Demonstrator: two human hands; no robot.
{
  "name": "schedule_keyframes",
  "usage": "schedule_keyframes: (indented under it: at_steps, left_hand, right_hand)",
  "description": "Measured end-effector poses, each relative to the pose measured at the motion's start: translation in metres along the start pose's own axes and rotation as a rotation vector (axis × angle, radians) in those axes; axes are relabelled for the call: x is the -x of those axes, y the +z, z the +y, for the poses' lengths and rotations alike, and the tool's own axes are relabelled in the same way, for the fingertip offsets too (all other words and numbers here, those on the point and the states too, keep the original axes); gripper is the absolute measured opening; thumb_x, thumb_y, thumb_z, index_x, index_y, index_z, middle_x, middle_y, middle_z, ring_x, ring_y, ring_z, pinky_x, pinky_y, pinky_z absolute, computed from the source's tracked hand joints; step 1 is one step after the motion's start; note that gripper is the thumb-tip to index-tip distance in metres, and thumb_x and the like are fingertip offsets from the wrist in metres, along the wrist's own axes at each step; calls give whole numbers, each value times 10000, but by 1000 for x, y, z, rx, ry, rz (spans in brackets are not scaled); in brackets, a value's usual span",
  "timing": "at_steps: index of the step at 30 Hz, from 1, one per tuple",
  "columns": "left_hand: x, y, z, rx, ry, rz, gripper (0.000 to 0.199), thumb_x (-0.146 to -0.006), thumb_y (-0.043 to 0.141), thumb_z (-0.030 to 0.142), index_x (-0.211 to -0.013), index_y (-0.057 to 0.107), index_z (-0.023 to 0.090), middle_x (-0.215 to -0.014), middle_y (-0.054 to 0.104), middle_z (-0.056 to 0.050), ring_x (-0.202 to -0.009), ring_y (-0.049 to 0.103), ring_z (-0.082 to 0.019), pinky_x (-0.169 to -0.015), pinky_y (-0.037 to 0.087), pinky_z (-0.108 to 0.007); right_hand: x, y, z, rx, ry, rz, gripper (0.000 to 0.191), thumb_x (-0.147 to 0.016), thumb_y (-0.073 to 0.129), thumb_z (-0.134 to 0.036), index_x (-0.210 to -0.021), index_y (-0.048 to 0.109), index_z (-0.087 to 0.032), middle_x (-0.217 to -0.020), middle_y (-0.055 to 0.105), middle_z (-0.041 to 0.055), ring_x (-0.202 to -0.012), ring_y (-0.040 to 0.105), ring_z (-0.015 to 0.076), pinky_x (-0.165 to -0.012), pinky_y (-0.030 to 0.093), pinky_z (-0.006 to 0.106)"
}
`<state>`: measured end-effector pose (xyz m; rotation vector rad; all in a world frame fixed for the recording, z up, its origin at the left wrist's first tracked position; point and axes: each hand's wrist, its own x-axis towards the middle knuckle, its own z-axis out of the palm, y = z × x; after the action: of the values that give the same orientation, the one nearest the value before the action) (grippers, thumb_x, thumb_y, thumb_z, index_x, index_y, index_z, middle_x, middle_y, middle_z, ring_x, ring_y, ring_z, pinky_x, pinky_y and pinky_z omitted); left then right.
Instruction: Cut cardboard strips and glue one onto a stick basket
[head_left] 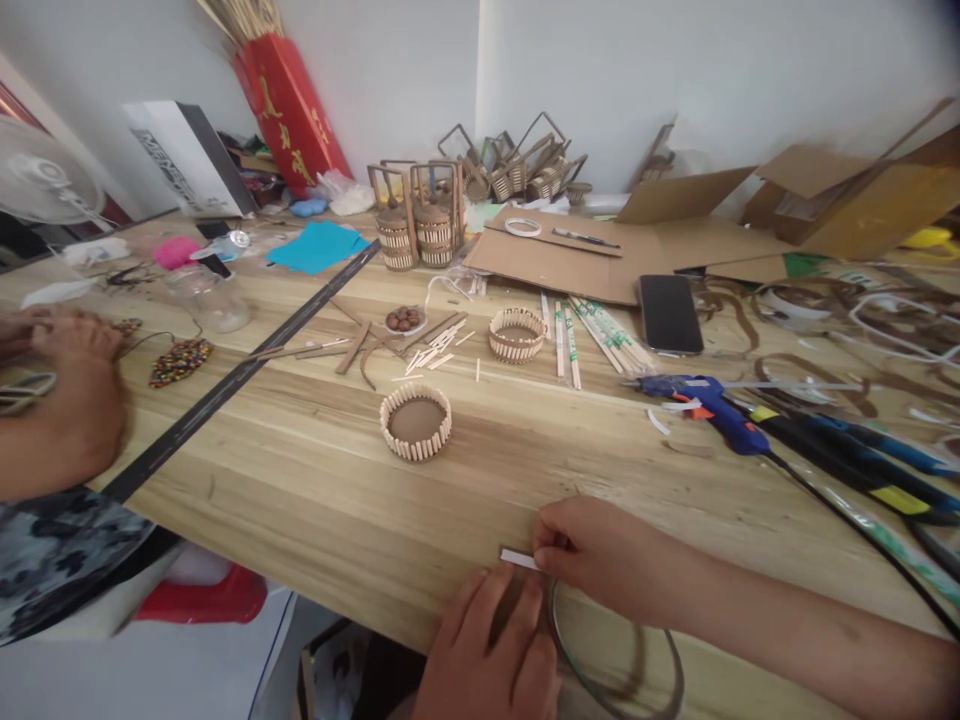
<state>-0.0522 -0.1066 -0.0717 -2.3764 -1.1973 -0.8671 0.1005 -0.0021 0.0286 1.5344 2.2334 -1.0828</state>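
Near the table's front edge, my right hand (589, 550) is closed in a pinch at the end of a short white strip (519, 559). My left hand (495, 650) lies just below it, fingers bent down and pressed at a thin brown strip partly hidden beneath them. A thin curved band (675, 660) loops out below my right wrist. Farther in stands a round basket (417, 450) with a brown base and a wall of short pale sticks. Behind it is a similar stick ring (517, 352).
A blue glue gun (712, 410) with its cord lies right, near a phone (670, 314) and wrapped sticks (600, 335). Loose sticks (439, 345), finished baskets (416, 230) and cardboard (570, 260) are farther back. Another person's hands (67, 370) are at left, by a beaded piece (180, 362).
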Motion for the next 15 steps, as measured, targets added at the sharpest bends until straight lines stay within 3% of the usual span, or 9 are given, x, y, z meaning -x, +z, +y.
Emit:
schedule_keyframes:
  at_steps: [3, 15]
  left_hand:
    - [-6, -2, 0, 15, -40, 117, 151, -856, 487, 179, -744, 580, 215, -1056, 741, 4, -991, 640, -190, -1050, 370, -340]
    - [-14, -3, 0, 12, -48, 157, 219, -886, 462, 175, -731, 610, 222, -1010, 767, 19, -932, 668, -182, -1092, 361, -320]
  right_hand:
    - [-1, -1, -2, 28, 6, -12, 187, -801, 549, -160, -775, 734, -165, -764, 708, 41, -670, 556, 136, -581, 334, 228]
    - [1, -4, -11, 88, 32, -29, 219, -820, 532, -144, -810, 750, -154, -822, 740, 71, -725, 593, 158, -605, 346, 239]
